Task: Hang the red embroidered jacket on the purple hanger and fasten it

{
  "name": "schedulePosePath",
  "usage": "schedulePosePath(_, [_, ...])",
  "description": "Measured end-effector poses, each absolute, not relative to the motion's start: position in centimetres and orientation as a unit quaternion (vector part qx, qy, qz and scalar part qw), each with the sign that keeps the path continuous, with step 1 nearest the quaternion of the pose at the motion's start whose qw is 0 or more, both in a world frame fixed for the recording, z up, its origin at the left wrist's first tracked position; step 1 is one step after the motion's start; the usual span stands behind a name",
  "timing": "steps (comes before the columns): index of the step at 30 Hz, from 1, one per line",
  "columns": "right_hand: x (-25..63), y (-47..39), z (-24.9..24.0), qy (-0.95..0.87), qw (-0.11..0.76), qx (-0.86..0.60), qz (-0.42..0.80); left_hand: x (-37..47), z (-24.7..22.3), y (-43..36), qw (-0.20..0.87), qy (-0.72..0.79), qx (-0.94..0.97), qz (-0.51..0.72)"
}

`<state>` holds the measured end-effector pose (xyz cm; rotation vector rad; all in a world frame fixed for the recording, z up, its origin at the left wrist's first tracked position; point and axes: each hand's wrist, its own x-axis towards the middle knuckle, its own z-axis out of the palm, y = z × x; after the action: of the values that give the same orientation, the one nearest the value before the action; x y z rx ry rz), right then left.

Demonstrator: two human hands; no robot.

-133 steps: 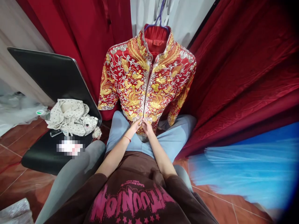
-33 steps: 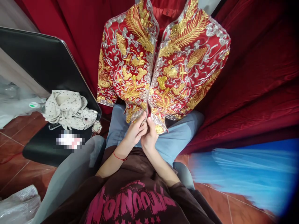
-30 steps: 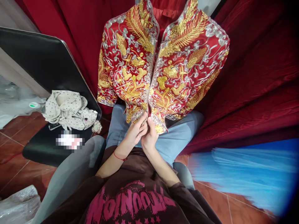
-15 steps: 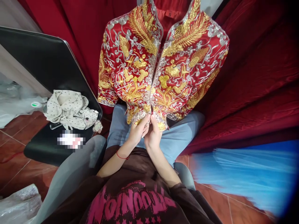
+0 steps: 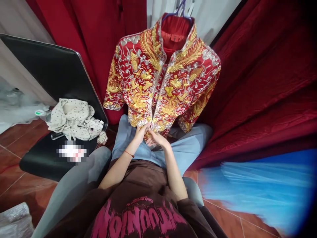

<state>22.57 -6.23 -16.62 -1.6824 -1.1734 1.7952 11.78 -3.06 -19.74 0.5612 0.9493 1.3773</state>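
Note:
A red jacket (image 5: 138, 89) with dense gold and silver embroidery hangs in front of me on a purple hanger (image 5: 182, 8). Its front is parted by a narrow gap, and the lower part rests over my lap. My left hand (image 5: 140, 134) is closed on the lower front edge, thumb on top. Beside it, my right hand (image 5: 158, 138) holds the hem at the bottom of the opening, thumb above and fingers curled below. The fingertips of both hands nearly meet, and the exact bit of fabric or fastening between them is hidden.
At left stands a black chair (image 5: 49, 69) bearing a dotted white cloth bag (image 5: 71, 115) and a dark small object (image 5: 57, 135). Red curtains (image 5: 252, 82) hang behind and to the right. Blue tulle (image 5: 242, 185) spreads at lower right. Clear plastic wrapping (image 5: 16, 218) lies at lower left.
The jacket now sits lower and farther from me in view, showing its collar and hanger. My hands have shifted slightly left, and the right hand has turned more sideways.

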Motion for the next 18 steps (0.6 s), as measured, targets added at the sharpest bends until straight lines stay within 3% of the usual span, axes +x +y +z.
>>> schedulePosePath(4, [23.4,-6.1,-17.1,-0.499,0.349,-0.652,0.452,12.9,-21.1,-3.3,0.646,0.418,0.237,0.594])
schedulePosePath(9, [23.4,-6.3,-17.1,-0.538,0.372,-0.678,0.335,13.6,-21.4,-4.2,0.590,0.416,0.308,0.620])
schedulePosePath(12, [22.9,-6.9,-15.9,-0.552,0.335,-0.709,0.283,13.8,-21.5,-4.5,0.574,0.410,0.338,0.623])
schedulePosePath(18, [21.3,-7.5,-12.5,-0.569,0.154,-0.791,0.162,14.1,-22.1,-4.6,0.545,0.411,0.355,0.639])
